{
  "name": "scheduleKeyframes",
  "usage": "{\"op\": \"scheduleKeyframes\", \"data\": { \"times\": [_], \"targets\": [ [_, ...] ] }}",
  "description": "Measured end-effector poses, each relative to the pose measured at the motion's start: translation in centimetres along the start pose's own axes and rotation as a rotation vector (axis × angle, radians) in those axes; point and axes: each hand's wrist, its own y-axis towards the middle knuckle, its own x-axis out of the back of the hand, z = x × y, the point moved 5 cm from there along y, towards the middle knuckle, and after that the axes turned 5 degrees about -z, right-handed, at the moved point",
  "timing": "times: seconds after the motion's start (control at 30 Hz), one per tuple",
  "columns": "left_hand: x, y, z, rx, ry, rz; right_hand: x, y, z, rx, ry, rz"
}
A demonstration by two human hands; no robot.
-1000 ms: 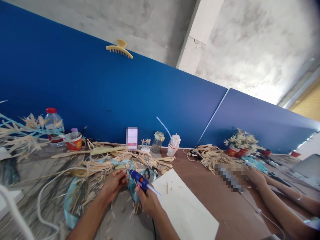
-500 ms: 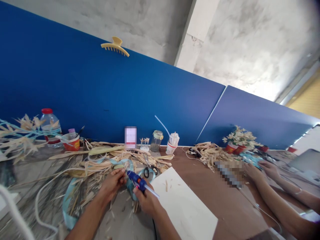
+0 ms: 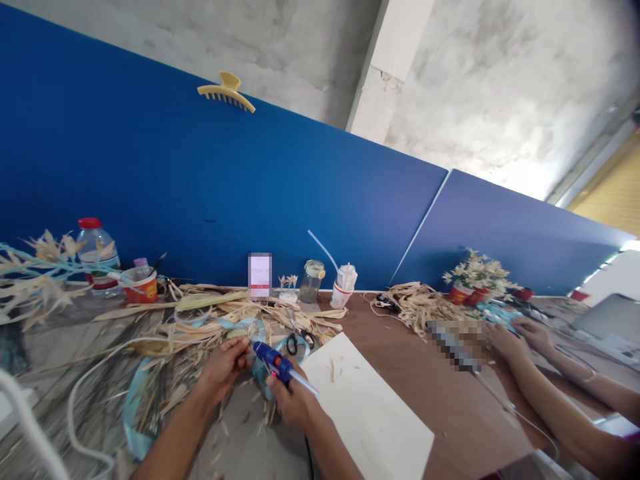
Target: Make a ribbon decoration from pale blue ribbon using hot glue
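Observation:
In my right hand is a blue hot glue gun, a pale glue stick poking out of its back end. Its nozzle points up and left, close to the fingertips of my left hand. Those fingers are pinched together; whatever they grip is too small to make out. Light blue ribbon curls on the table beside my left forearm and behind the gun. Dried corn husks lie heaped beyond both hands. Black-handled scissors rest just past the gun.
A white sheet lies right of my right hand. Along the blue partition stand a bottle, a red cup, a glass jar and a white cup. At right are another person's hands. A white cable loops at left.
My hands and the glue gun keep nearly the same pose. The whole view has shifted very slightly. The other person's hands at the right have moved a little.

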Motion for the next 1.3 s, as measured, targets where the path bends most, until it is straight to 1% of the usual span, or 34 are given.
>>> {"op": "scheduleKeyframes", "data": {
  "times": [0.07, 0.27, 0.43, 0.57, 0.63, 0.73, 0.8, 0.97, 1.17, 1.3],
  "targets": [
    [-0.18, -0.09, -0.04, 0.002, -0.006, 0.016, 0.02, -0.02, -0.08, -0.004, -0.036, -0.011],
    [-0.35, -0.21, -0.18, 0.003, -0.004, 0.024, -0.08, -0.04, 0.16, -0.007, -0.096, 0.022],
    [-0.38, -0.27, -0.23, 0.007, 0.0, 0.017, 0.09, 0.11, 0.56, 0.008, -0.058, 0.015],
    [-0.46, -0.41, -0.34, 0.009, 0.011, 0.009, 0.09, 0.1, 0.42, -0.006, -0.102, 0.021],
    [-0.49, -0.47, -0.39, 0.005, 0.01, 0.004, 0.1, 0.09, 0.49, 0.004, -0.089, 0.021],
    [-0.61, -0.52, -0.41, -0.001, 0.005, 0.015, 0.18, 0.09, 0.62, 0.02, -0.043, 0.005],
    [-0.64, -0.52, -0.37, 0.004, 0.008, 0.016, 0.15, 0.08, 0.45, 0.0, -0.035, 0.004],
    [-0.58, -0.46, -0.35, 0.005, 0.009, 0.013, 0.14, 0.08, 0.38, -0.009, -0.038, 0.012],
    [-0.53, -0.25, -0.13, -0.003, -0.01, 0.045, 0.14, 0.11, 0.72, 0.003, -0.058, 0.022],
    [-0.45, -0.21, -0.14, 0.002, -0.018, 0.034, 0.05, 0.09, 0.56, 0.004, -0.066, 0.028]
  ]
}}
